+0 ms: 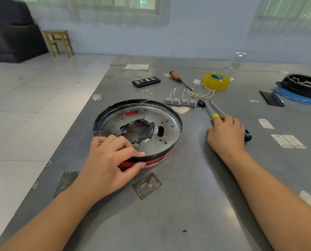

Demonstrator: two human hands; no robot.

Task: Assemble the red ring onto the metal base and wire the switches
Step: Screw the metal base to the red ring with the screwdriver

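Observation:
A round metal base (169, 127) with a black rim and a torn centre hole sits on the grey table, with a red ring (154, 162) showing under its near edge. My left hand (111, 160) grips that near edge, thumb on the red ring and fingers over the rim. A row of grey switches (180, 102) with thin wires (202, 95) lies behind the base. My right hand (225, 133) rests over screwdrivers (215, 110) to the right, fingers curled on their handles; a teal handle end (247, 135) sticks out.
An orange-handled screwdriver (180, 79), a black bit case (146, 81) and a yellow tape roll (216, 80) lie farther back. A black tray on a blue ring (303, 91) stands at the far right. The table's left edge (89, 105) drops to a tiled floor.

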